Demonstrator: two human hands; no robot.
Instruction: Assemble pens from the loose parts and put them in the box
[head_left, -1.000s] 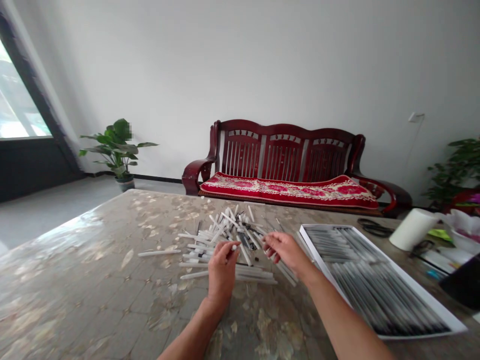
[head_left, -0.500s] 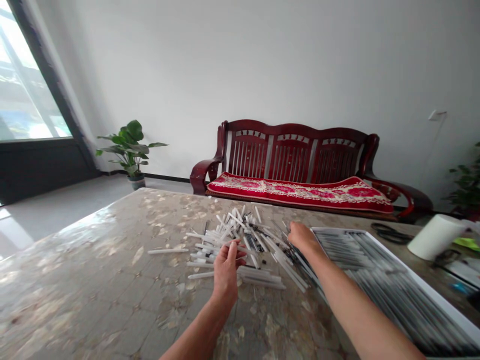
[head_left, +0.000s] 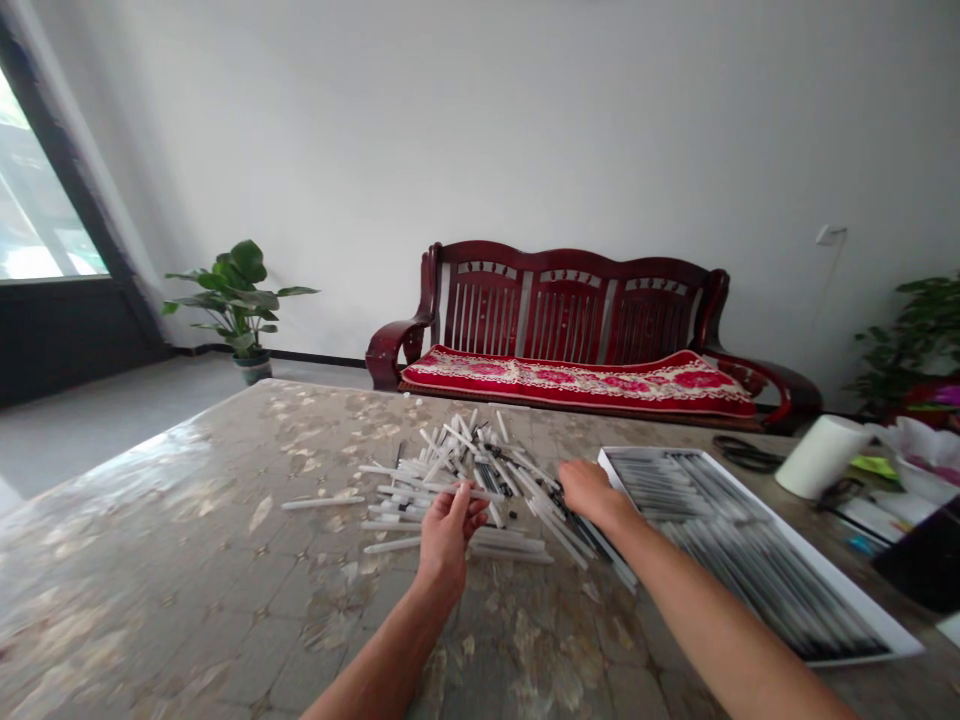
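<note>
A heap of white pen tubes and thin black refills (head_left: 465, 470) lies on the patterned table (head_left: 187, 560). My left hand (head_left: 444, 530) hovers at the heap's near edge with its fingers curled around a white tube. My right hand (head_left: 589, 492) rests on the heap's right side, palm down, its fingers hidden among black and white sticks. Just right of it lies a flat white tray (head_left: 862, 620) filled with rows of dark pens.
A white roll (head_left: 821, 456), black scissors (head_left: 746, 453) and assorted clutter sit at the table's right end. One loose white tube (head_left: 322, 502) lies left of the heap. Behind the table stand a red wooden bench (head_left: 577, 340) and potted plants (head_left: 234, 300).
My right hand reached out to the right side of the heap and now lies there. My left hand stayed near the heap's front edge with its fingers shifting on the tube.
</note>
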